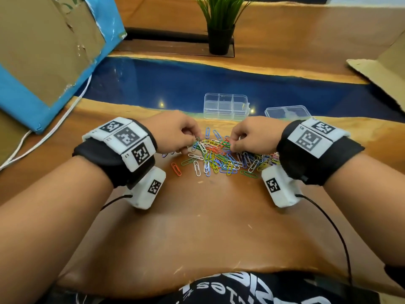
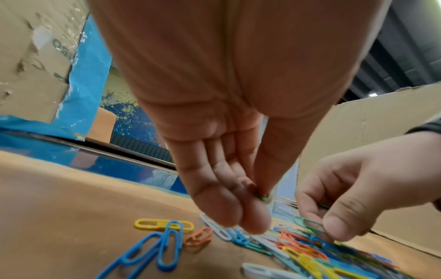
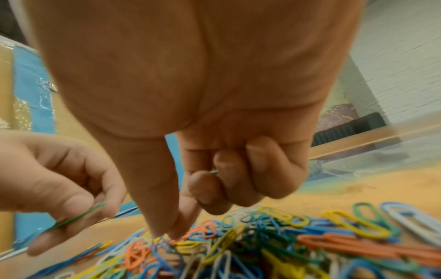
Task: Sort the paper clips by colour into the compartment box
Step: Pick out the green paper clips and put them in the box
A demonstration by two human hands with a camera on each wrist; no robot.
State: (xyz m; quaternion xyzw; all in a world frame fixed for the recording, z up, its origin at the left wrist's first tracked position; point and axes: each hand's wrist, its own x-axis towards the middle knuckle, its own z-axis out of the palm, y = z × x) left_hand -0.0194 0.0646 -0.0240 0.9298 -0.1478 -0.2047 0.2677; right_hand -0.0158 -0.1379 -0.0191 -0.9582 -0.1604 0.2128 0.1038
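While both hands work over a heap of coloured paper clips [image 1: 221, 154] on the wooden bench [image 1: 197, 227], the left hand [image 1: 173, 132] pinches a green clip [image 3: 78, 217] between thumb and fingertips at the heap's near-left edge, its other fingers [image 2: 214, 198] lying straight and close together. The right hand [image 1: 252, 134] reaches into the heap from the opposite side, thumb and forefinger [image 3: 164, 217] pressed together down among the clips; its remaining fingers are curled into the palm, where a short bit of green wire [image 3: 214, 171] shows between two of them, though whether the pinching tips have actually caught a clip cannot be told. Blue, yellow, orange, white and green clips lie tangled between and below the two hands, with a few strays, among them an orange clip [image 1: 176, 169] and a white clip [image 1: 196, 168], scattered toward the person. Just beyond the fingertips stands the clear compartment box [image 1: 225, 106], open, its visible cells holding no clips, and a clear lid [image 1: 287, 111] rests beside it past the right hand. A potted plant [image 1: 220, 25] stands farther back, and a cardboard sheet edged in blue [image 1: 43, 51] leans beyond the left hand.
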